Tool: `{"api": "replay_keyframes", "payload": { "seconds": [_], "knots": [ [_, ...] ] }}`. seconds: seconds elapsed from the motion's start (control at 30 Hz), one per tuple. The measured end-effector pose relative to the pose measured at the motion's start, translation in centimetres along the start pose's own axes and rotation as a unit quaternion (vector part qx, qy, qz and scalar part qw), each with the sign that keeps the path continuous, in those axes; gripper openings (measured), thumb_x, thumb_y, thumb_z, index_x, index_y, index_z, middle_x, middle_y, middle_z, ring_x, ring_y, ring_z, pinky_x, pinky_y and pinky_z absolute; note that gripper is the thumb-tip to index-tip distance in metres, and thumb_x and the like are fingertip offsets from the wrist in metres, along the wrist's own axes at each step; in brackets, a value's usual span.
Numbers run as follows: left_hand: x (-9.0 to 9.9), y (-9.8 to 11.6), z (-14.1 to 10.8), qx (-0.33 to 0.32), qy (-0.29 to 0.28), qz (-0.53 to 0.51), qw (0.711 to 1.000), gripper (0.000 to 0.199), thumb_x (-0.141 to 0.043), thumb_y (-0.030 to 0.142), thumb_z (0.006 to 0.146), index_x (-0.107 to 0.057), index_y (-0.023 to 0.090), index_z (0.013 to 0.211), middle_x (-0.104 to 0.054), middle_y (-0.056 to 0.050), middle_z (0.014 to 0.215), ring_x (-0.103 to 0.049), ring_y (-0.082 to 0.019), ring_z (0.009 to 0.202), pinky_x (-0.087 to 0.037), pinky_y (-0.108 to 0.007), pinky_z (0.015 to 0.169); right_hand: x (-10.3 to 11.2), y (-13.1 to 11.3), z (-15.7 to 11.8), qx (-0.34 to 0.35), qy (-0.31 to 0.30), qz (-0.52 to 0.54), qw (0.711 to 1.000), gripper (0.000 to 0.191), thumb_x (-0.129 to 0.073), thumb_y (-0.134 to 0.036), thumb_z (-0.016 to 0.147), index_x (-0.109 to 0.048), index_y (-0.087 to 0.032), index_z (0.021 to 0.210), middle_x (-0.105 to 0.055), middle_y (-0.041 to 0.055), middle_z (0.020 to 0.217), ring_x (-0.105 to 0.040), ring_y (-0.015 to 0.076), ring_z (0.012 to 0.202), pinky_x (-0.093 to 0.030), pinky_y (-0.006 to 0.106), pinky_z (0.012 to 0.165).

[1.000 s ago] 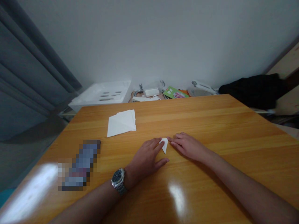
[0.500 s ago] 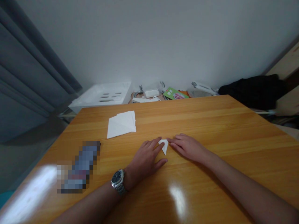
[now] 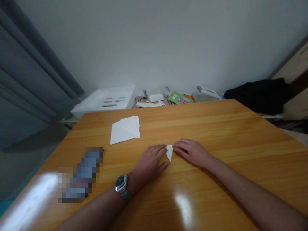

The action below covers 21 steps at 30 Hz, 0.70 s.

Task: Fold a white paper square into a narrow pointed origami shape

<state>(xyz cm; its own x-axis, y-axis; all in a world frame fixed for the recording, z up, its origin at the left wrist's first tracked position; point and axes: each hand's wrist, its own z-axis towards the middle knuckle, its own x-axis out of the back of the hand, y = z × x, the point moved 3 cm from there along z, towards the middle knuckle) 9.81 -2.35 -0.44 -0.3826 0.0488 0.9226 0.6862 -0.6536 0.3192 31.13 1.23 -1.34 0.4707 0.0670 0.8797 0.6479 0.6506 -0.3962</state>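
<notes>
A small white piece of folded paper (image 3: 169,153) lies on the wooden table, narrowing to a point towards me. My left hand (image 3: 150,162) holds it from the left, with fingertips at its upper left edge and the thumb by its lower tip. From the other side, my right hand (image 3: 191,150) has its bent fingertips at the paper's upper right corner. A metal wristwatch (image 3: 122,186) is on my left wrist.
A stack of white paper sheets (image 3: 125,129) lies at the back left of the table (image 3: 216,128). Closer on the left is a pixelated dark, flat object (image 3: 84,173). Behind the table are a white tray (image 3: 103,99), a green booklet (image 3: 179,98) and black cloth (image 3: 260,96).
My left index finger has drawn back from the paper's face to its left edge, and the left thumb has shifted to its lower tip. My right fingers stay at the right corner.
</notes>
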Motion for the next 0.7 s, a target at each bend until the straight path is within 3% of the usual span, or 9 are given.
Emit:
{"api": "replay_keyframes", "payload": {
  "seconds": [0.13,0.27,0.43,0.7],
  "knots": [
    [0.03,-0.05,0.0,-0.005,0.007,-0.003,1.0,0.031,-0.061,0.034,0.094,-0.057,0.021,0.122,-0.059,-0.01,0.135,-0.054,-0.026,0.124,-0.043,-0.044,0.108,-0.11,-0.37,0.08,0.035,-0.017,-0.009,0.999,0.03,-0.046,-0.035,0.104,-0.073,-0.022,0.098,-0.067,0.006,0.09,-0.062,0.0188,0.085,-0.048,0.031,0.075],
    [-0.32,-0.34,-0.14,-0.003,0.009,0.001,1.0,0.04,-0.06,0.036,0.094,-0.054,0.022,0.132,-0.056,-0.011,0.139,-0.053,-0.027,0.127,-0.043,-0.046,0.109,-0.21,-0.51,0.07,0.046,-0.023,0.006,0.999,0.029,-0.047,-0.035,0.104,-0.073,-0.024,0.109,-0.067,0.0063,0.094,-0.062,0.0183,0.087,-0.047,0.03,0.076],
    [-0.63,-0.55,-0.26,0.012,0.018,0.005,1.0,0.052,-0.059,0.038,0.096,-0.046,0.021,0.143,-0.049,-0.013,0.147,-0.049,-0.029,0.132,-0.043,-0.047,0.111,-0.33,-0.37,0.04,0.051,-0.029,0.017,0.998,0.029,-0.049,-0.035,0.103,-0.074,-0.024,0.109,-0.065,0.006,0.091,-0.06,0.0181,0.085,-0.046,0.03,0.075],
    [-0.5,-0.48,-0.09,-0.001,0.024,0.009,1.0,0.055,-0.055,0.037,0.097,-0.04,0.02,0.148,-0.046,-0.013,0.15,-0.047,-0.028,0.135,-0.04,-0.047,0.113,-0.56,-0.58,0.03,0.071,-0.028,0.033,0.997,0.028,-0.051,-0.035,0.102,-0.074,-0.025,0.114,-0.067,0.0068,0.094,-0.062,0.0188,0.088,-0.048,0.031,0.079]
  ]
}}
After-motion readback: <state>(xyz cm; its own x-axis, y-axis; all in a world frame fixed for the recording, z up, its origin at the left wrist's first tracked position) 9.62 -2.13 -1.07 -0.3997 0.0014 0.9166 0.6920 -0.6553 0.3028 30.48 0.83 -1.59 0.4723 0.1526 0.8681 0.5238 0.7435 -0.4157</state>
